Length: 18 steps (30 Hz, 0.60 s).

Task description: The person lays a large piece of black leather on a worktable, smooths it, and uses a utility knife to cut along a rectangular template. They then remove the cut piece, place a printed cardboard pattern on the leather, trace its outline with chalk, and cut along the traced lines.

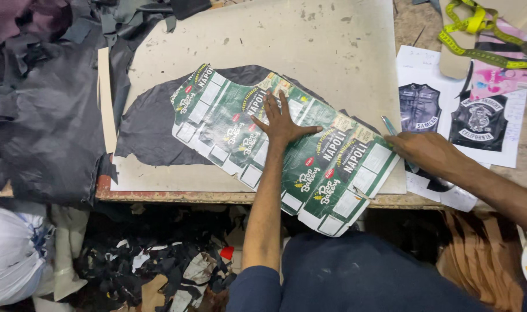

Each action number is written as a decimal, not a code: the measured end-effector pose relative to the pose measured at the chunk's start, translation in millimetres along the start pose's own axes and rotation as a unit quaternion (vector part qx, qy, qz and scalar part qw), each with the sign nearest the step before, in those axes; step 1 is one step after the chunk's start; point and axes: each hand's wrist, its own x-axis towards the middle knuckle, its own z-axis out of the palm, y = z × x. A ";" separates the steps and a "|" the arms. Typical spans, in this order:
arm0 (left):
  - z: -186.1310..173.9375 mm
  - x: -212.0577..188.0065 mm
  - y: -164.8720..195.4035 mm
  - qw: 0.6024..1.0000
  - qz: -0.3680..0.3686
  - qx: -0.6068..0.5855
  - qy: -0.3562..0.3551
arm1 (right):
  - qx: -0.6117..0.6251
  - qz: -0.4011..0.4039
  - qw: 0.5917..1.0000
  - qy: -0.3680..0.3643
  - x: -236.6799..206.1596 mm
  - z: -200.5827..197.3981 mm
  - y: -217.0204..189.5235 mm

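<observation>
Cardboard pattern [286, 153] lies flat over black leather [153, 130] on the desk [332, 40], left hand [282, 124] pressing it with its grip spread wide, right hand [428, 151] clamped on a marking tool [388, 125] at its edge, outline seemingly unfinished, nothing cut.

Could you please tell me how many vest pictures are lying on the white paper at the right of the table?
2: one vest picture just above the right hand, the other vest picture further right below the yellow measuring tape. More may be hidden.

A yellow-green measuring tape [477, 26] coils at the top right, printed sheets showing black vests [448, 110] lie below it, dark crumpled leather [44, 115] heaps left, scraps [159, 260] litter the floor.
</observation>
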 end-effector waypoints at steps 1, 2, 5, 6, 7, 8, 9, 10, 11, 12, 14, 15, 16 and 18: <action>0.0 -0.8 0.4 1.000 -0.001 0.003 -0.002 | -0.008 0.017 1.000 -0.014 -8.8 -0.7 1.1; -0.5 -1.0 1.2 1.000 -0.002 0.005 -0.003 | 0.003 0.005 0.999 0.031 -17.3 -3.7 2.2; -2.3 -3.0 2.6 1.000 -0.004 -0.004 -0.010 | 0.045 0.002 0.986 0.160 -38.9 -14.7 -0.2; -3.0 -3.8 2.9 1.000 -0.004 -0.004 -0.008 | 0.064 0.024 0.979 0.193 -45.9 -17.3 -1.9; -3.6 -4.8 3.1 1.000 -0.004 -0.003 -0.006 | 0.085 0.047 0.969 0.226 -51.3 -18.5 -4.2; -4.3 -5.6 3.3 1.000 -0.003 -0.001 -0.004 | 0.120 0.083 0.967 0.207 -52.9 -17.4 -7.7; -4.8 -6.4 3.7 1.000 0.000 -0.003 0.002 | 0.156 0.120 0.962 0.188 -52.2 -14.5 -11.7; -5.2 -7.4 4.0 1.000 0.003 -0.005 0.009 | 0.190 0.155 0.954 0.169 -50.4 -10.2 -15.1; -5.9 -7.9 4.5 1.000 0.007 -0.006 0.017 | 0.184 0.151 0.957 0.167 -47.5 -4.9 -18.0; -6.2 -8.8 4.9 1.000 0.009 -0.009 0.021 | 0.178 0.146 0.959 0.165 -43.3 1.7 -21.3; -7.3 -9.9 6.0 1.000 0.013 -0.015 0.024 | 0.174 0.131 0.957 0.192 -29.2 12.9 -24.9; -7.5 -10.6 6.3 1.000 0.010 -0.009 0.018 | 0.176 0.122 0.952 0.219 -20.2 16.9 -25.2; -8.1 -10.8 6.7 1.000 0.007 -0.004 0.011 | 0.177 0.113 0.946 0.245 -11.8 19.5 -24.5; -9.4 -11.9 7.2 1.000 0.003 -0.003 0.008 | 0.161 0.071 0.948 0.267 7.4 20.8 -22.1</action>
